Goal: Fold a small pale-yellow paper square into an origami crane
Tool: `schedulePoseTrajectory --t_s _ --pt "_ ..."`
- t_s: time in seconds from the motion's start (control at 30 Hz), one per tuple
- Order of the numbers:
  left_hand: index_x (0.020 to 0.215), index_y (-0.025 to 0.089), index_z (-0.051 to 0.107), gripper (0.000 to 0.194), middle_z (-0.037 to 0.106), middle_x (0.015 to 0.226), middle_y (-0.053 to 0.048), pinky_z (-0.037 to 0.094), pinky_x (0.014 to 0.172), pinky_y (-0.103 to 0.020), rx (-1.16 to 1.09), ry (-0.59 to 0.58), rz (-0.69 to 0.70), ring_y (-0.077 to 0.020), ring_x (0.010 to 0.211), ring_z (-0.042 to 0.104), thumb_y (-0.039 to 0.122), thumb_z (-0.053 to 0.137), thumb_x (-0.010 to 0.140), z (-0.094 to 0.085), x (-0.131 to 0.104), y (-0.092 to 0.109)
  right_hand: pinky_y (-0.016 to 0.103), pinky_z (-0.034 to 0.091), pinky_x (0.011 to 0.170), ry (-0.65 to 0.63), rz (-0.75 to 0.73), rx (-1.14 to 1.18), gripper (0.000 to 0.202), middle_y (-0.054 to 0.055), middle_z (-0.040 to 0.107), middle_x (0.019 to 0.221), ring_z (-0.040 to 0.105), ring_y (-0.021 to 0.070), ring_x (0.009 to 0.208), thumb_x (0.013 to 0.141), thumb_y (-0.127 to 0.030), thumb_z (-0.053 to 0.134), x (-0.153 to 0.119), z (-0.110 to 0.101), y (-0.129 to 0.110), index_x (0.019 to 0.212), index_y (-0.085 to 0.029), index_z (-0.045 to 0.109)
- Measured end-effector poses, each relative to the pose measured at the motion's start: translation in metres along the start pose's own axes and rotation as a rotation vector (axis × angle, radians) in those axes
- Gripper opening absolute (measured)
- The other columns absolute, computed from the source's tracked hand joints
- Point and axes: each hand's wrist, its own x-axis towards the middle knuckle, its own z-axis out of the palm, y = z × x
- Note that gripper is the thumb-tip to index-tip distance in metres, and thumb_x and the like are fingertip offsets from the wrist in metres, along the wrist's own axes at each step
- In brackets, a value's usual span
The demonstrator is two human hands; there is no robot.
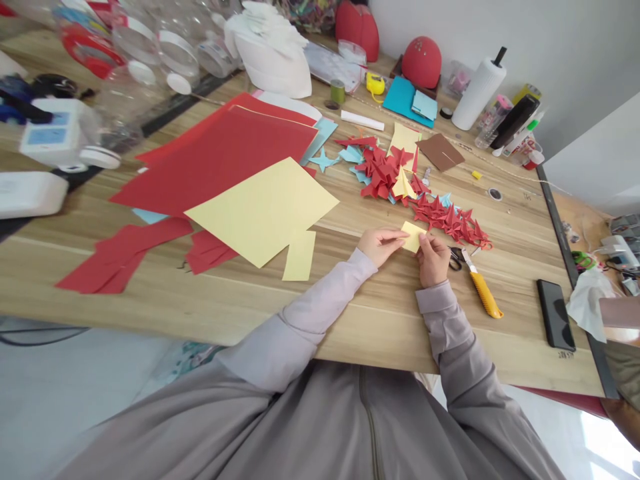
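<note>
A small piece of yellow paper (413, 237) is pinched between both my hands just above the wooden table. My left hand (381, 247) grips its left edge, and my right hand (434, 259) holds its lower right corner with the thumb on top. Beyond my hands lie a pile of folded red paper stars (383, 172) and a row of more red stars (453, 220). One folded yellow paper (403, 185) rests on the pile. Black-handled scissors (455, 259) and a yellow-handled utility knife (483, 287) lie right of my right hand.
Large red sheets (225, 150), a yellow sheet (265, 207) and a yellow strip (300, 257) cover the table's left middle. Red strips (123, 257) lie near the front edge. A phone (556, 313) is at right. Clear bottles (175, 47) stand at far left, a white bottle (479, 93) at back.
</note>
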Motion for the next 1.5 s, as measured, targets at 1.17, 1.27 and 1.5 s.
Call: schedulePoseTrajectory --t_s 1.17,1.27,1.5 --pt "0.085 0.011 0.069 0.033 0.069 0.064 -0.004 0.058 0.067 -0.034 -0.211 0.088 -0.204 -0.0145 0.055 0.064 0.019 0.076 0.053 -0.010 0.006 0.009 0.030 0.049 0.067 -0.228 -0.273 -0.191 0.019 0.003 0.061 0.089 0.057 0.0172 0.083 0.062 -0.023 0.072 -0.006 -0.001 -0.009 0.081 -0.025 0.070" --pt "0.084 0.010 0.069 0.033 0.069 0.066 -0.004 0.058 0.067 -0.034 -0.194 0.085 -0.180 -0.0150 0.056 0.064 0.020 0.076 0.054 -0.010 0.006 0.009 0.031 0.049 0.070 -0.227 -0.290 -0.189 0.012 0.002 0.062 0.085 0.057 0.0162 0.081 0.064 -0.024 0.071 -0.006 0.000 -0.010 0.076 -0.025 0.070" --pt "0.088 0.008 0.067 0.027 0.070 0.072 -0.008 0.056 0.068 -0.036 -0.088 0.036 -0.114 -0.0172 0.060 0.066 0.017 0.068 0.063 -0.005 0.004 0.004 0.031 0.049 0.072 -0.127 -0.248 -0.099 0.010 0.001 0.064 0.075 0.059 0.0141 0.073 0.063 -0.027 0.072 -0.004 0.003 -0.011 0.066 -0.020 0.065"
